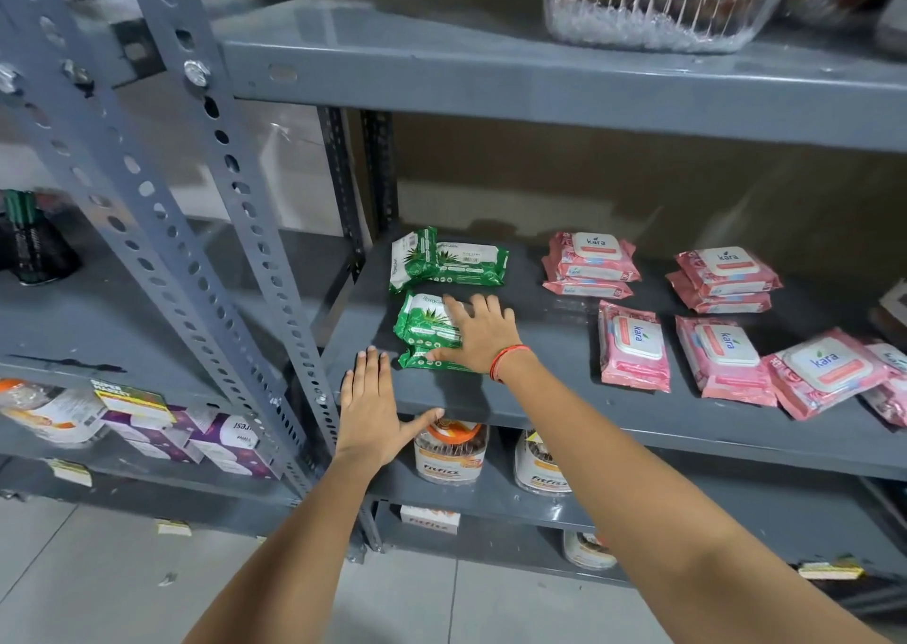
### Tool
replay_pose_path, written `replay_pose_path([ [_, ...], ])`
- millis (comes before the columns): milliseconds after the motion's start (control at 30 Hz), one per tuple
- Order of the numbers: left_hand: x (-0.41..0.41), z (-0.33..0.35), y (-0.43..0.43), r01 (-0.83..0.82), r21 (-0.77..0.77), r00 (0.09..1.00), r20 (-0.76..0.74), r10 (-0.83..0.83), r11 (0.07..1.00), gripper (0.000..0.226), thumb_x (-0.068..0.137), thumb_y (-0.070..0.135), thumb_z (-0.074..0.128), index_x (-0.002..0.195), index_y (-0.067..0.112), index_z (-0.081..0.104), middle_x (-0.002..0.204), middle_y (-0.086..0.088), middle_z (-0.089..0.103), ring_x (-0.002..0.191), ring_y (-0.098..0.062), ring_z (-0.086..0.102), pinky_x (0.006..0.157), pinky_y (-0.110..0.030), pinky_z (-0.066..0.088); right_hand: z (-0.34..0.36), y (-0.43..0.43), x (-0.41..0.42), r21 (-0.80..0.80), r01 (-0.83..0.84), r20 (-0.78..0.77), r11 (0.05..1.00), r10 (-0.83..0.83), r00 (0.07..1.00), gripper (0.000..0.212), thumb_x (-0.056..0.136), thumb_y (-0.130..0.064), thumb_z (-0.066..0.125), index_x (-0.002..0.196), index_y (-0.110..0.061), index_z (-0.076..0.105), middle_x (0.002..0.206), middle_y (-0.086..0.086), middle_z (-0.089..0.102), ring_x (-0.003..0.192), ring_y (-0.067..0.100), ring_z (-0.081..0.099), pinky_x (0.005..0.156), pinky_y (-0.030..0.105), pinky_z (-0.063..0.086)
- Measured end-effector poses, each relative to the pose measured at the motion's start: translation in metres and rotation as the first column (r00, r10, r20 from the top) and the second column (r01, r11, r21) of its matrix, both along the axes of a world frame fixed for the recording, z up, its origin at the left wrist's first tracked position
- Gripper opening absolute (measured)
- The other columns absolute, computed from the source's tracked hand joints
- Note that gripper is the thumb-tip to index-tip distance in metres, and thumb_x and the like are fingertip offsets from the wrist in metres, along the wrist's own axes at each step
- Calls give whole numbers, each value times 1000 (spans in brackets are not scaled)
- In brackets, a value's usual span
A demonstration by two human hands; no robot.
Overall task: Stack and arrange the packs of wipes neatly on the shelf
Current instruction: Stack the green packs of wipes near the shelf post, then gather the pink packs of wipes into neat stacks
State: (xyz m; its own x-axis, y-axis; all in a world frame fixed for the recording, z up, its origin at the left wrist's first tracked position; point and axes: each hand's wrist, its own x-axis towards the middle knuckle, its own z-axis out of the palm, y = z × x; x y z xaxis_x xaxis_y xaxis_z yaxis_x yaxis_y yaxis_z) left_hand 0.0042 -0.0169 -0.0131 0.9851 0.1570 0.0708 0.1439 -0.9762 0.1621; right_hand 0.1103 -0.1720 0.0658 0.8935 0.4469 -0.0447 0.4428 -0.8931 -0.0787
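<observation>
On the grey shelf (540, 398), four green packs of wipes sit at the left: a near stack of two (424, 331) with its long axis running near to far, and a far pair (449, 260), one lying left to right, the other leaning across its left end. The right hand (478, 334) lies flat and open on the near stack, grasping nothing, while the left hand (370, 410) rests open-palmed on the shelf's near edge. Farther right lie pink packs (633, 354), two far stacks and at least four near ones, lids up.

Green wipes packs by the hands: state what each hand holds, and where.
Nothing is held. The right hand rests flat on the front green stack; the left hand is open, empty.
</observation>
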Motion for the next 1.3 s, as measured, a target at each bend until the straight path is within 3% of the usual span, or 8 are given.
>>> replay_pose_path([
  [100, -1, 0, 0, 3, -11, 1000, 20, -3, 1000, 126, 60, 93, 10, 148, 3, 2, 158, -17, 3, 146, -26, -2, 115, -40, -4, -3, -15, 2, 48, -18, -79, 999, 22, 997, 103, 72, -66, 63, 150, -32, 6, 154, 15, 17, 141, 35, 15, 113, 58, 14],
  [233, -2, 0, 0, 6, -23, 1000, 26, -5, 1000, 124, 61, 92, 10, 148, 3, 5, 158, -16, 4, 146, -26, -2, 116, -40, -4, -5, -29, 6, 211, -88, -186, 973, 128, 974, 92, 82, -44, 68, 151, -30, 8, 152, 17, 17, 141, 36, 14, 113, 53, 26],
  [433, -2, 2, -1, 5, -19, 1000, 26, -5, 1000, 124, 62, 92, 13, 148, 2, 8, 158, -17, 5, 146, -27, -1, 116, -41, -3, -6, -34, 10, 250, -128, -189, 960, 178, 966, 95, 79, -38, 72, 150, -31, 9, 155, 16, 13, 144, 36, 10, 114, 53, 24],
  [600, -2, 2, -1, 4, -27, 1000, 24, -3, 1000, 123, 64, 92, 20, 147, 2, 9, 158, -17, 5, 146, -27, 0, 116, -41, -2, -19, -39, 0, 491, 81, -252, 867, 52, 966, 111, 68, -39, 82, 150, -32, 8, 158, 14, 6, 147, 30, 4, 117, 49, 22],
  [833, -1, 2, -1, 7, -23, 1000, 23, -7, 1000, 119, 68, 88, 25, 147, 2, 8, 158, -17, 5, 146, -27, -1, 116, -42, -2, -20, -30, 1, 418, 61, -224, 906, 38, 974, 100, 74, -25, 80, 149, -29, 14, 156, 18, 11, 144, 36, 15, 115, 49, 26],
  [1000, -4, 0, -1, -4, -21, 1000, 23, 5, 1000, 120, 69, 89, 19, 147, 0, 2, 158, -17, 0, 146, -27, -7, 117, -43, -2, -18, -22, -3, 406, 60, -224, 912, 36, 974, 101, 74, -25, 79, 150, -27, 13, 155, 19, 11, 143, 37, 15, 114, 49, 27],
  [1133, -22, -8, -16, 8, -89, 989, 147, 6, 996, 113, 73, 84, 18, 146, 1, -5, 157, -16, -8, 145, -26, -11, 118, -44, -3, -15, -41, -4, 407, 30, -227, 913, 70, 971, 111, 69, -35, 82, 150, -30, 6, 156, 15, 8, 145, 34, 13, 114, 48, 28],
  [1300, -30, -6, -62, 245, -12, 949, 207, -237, 969, 96, 86, 70, 29, 148, 3, 1, 157, -17, -3, 146, -26, -5, 117, -44, 0, 5, -100, 0, 518, 84, -160, 851, 0, 987, 105, 69, -53, 75, 150, -24, 14, 153, 13, 25, 140, 32, 27, 113, 48, 30],
])
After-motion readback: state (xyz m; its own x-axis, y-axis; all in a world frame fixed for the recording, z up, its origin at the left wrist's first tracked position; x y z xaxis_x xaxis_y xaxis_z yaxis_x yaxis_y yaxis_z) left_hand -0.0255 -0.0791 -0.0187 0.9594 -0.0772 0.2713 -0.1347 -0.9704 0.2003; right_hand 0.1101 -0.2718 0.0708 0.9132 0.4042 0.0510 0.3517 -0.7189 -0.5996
